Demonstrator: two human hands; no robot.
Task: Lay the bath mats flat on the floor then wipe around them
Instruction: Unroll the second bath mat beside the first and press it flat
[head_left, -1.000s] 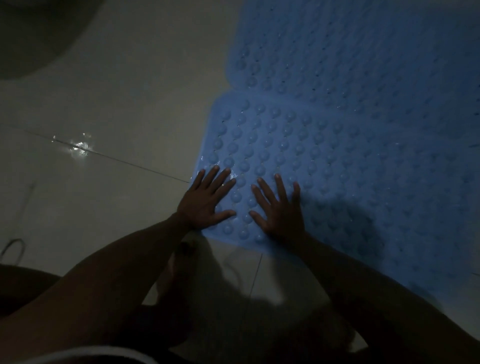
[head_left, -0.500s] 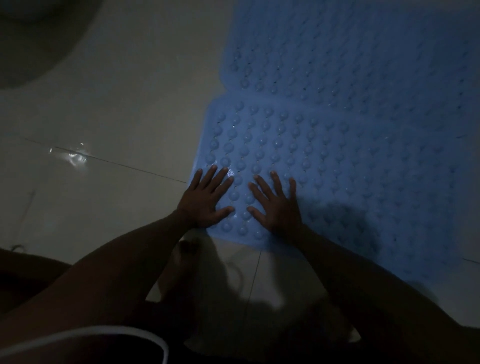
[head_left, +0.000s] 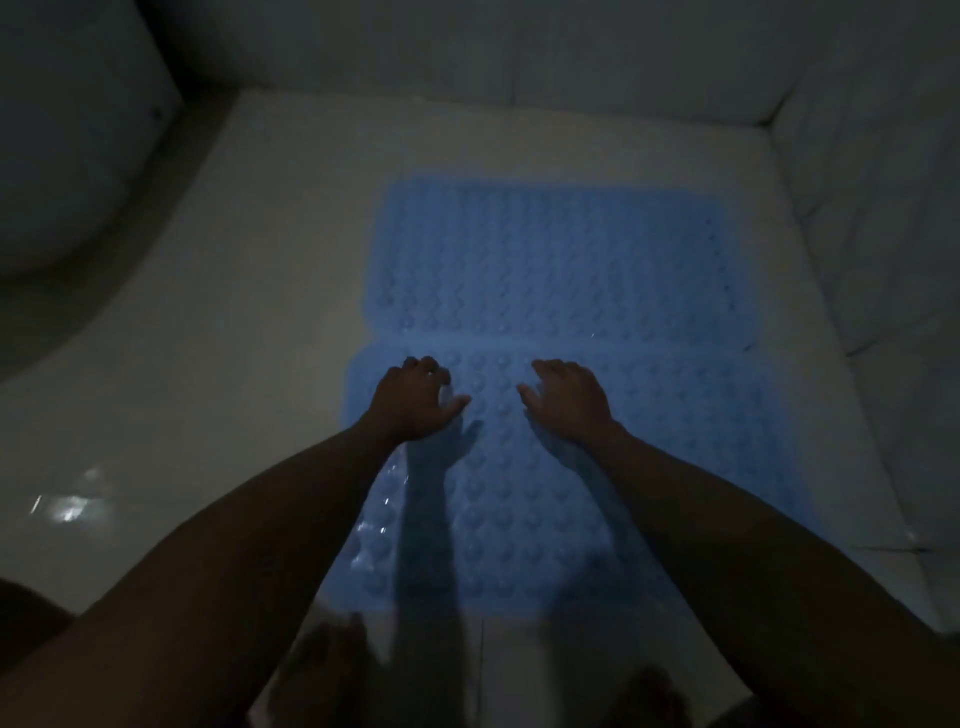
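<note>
1. Pressing down on the blue bath mat (head_left: 561, 270) is the step I judge myself to be in. The mat lies spread on the pale floor (head_left: 249, 322), bumps up, reaching from just in front of me away toward the far wall (head_left: 519, 47).
2. Its long axis runs straight away from me, near end by my knees, far end just short of that wall. A crease or seam crosses it from side to side just beyond my fingertips; whether this is two mats butted together or one folded I cannot tell in this dim light.
3. My left hand (head_left: 415, 400) sits near the mat's left edge, fingers bent at the knuckles with the tips on the mat, holding nothing.
4. My right hand (head_left: 569, 397) is beside it, toward the middle, fingers likewise bent and empty. The two are apart, level with each other, neither nearer the crease.
5. The part not yet smoothed lies ahead of both hands, so I judge the next push goes forward along the long axis.
6. To the left stands a rounded white fixture (head_left: 67, 156), well apart from the mat, and a wet glint (head_left: 67, 512) shows on the floor.
</note>
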